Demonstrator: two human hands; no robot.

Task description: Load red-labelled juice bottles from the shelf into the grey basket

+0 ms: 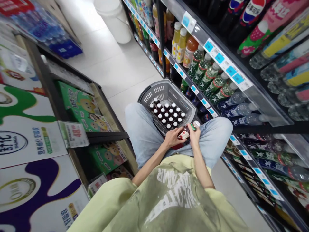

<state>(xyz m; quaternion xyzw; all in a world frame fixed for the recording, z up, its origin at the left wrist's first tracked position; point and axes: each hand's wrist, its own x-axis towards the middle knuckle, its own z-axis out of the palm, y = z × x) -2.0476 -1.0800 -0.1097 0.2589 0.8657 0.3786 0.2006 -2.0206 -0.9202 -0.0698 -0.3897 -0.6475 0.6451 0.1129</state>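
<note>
Low in front of me, over my lap, both hands are closed on one bottle (pixel 184 133) of dark drink with a white cap and a red and white label. It lies tilted, cap end towards the right. My left hand (pixel 173 137) grips its lower end, while my right hand (pixel 194 134) holds it near the neck. Just beyond my hands, between my knees, stands a grey plastic shopping basket (pixel 166 84). Several dark bottles with white caps (pixel 166 113) stand upright in it, packed close together.
A drinks shelf (pixel 205 93) with soda and juice bottles rises close on my right. Stacked cartons (pixel 31 135) and a shelf of green boxes (pixel 79 103) flank my left. Farther along the tiled aisle are a white bucket (pixel 118 24) and packs of bottled water (pixel 48 35).
</note>
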